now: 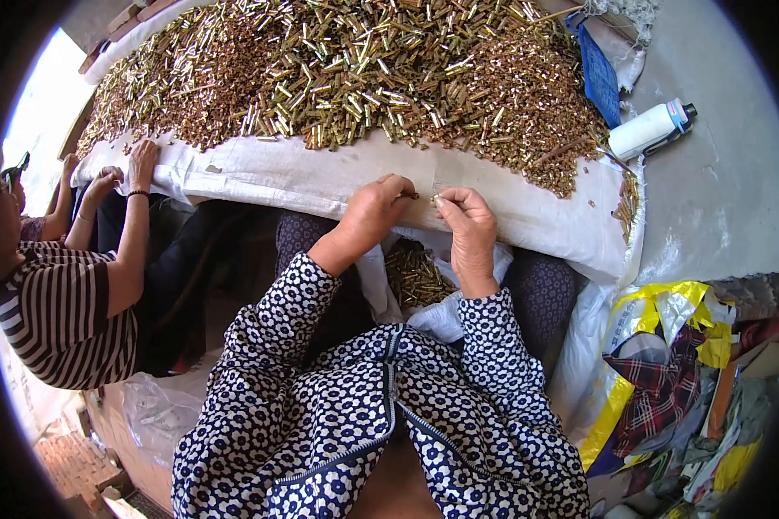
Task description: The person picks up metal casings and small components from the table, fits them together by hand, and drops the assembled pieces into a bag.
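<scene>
My left hand (374,216) and my right hand (471,229) are raised close together at the near edge of a cloth-covered table (320,179). Thumb and fingers of the left are pinched on a small dark piece, too small to name. A small brass-coloured metal piece (435,200) sits in the pinch of the right hand. Beyond them lies a broad heap of small brass-coloured metal tubes (346,78), with shorter coppery pieces (528,112) heaped at the right. Below my hands, between my knees, an open white sack (446,316) holds more brass-coloured tubes (415,275).
On the left, a person in a striped top (69,303) works at the same table edge, with another person beyond. A white bottle (652,130) and a blue plastic piece (599,76) lie at the right. Bags and cloths (658,389) are piled at lower right.
</scene>
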